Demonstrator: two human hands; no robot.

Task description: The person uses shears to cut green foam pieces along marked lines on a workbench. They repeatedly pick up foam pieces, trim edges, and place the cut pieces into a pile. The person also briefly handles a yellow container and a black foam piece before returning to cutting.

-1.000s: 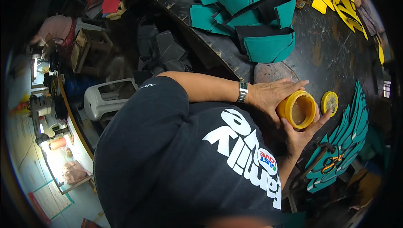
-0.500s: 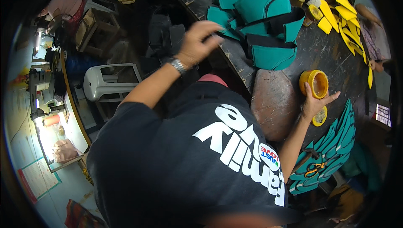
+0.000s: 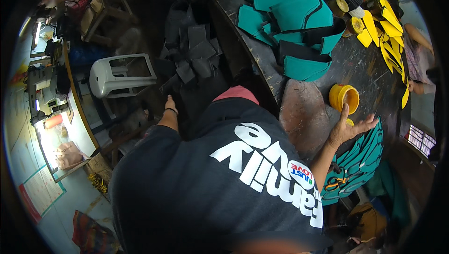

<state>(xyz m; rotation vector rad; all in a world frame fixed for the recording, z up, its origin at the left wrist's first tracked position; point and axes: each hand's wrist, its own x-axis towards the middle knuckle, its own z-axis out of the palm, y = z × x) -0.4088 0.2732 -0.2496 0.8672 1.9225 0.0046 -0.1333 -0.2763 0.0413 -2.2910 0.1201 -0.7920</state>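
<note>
My right hand [image 3: 348, 130] is open at the table's right side, fingers spread. Its thumb overlaps the lower edge of a yellow tub [image 3: 334, 97], and I cannot tell whether it touches. A yellow disc [image 3: 350, 122] is mostly hidden behind the hand. My left hand [image 3: 171, 104], with a band at the wrist, is low beside the table, its visible finger stretched out and nothing seen in it. Nearest to it is a heap of dark grey flat pieces [image 3: 201, 50]. A reddish-brown worn board [image 3: 301, 109] lies in front of me, below black-backed teal pieces [image 3: 306, 69].
Yellow cut pieces [image 3: 393, 29] lie at the far right, near another person's arm [image 3: 421, 87]. Overlapping teal pieces [image 3: 360, 160] and orange-handled scissors [image 3: 332, 184] are at the near right. A white plastic stool [image 3: 105, 78] and a lit sewing machine [image 3: 47, 104] stand to the left.
My left hand has dropped from beside the teal pieces at the table edge to low near the grey heap. The right hand's fingers have spread away from the tub. The view has shifted slightly.
</note>
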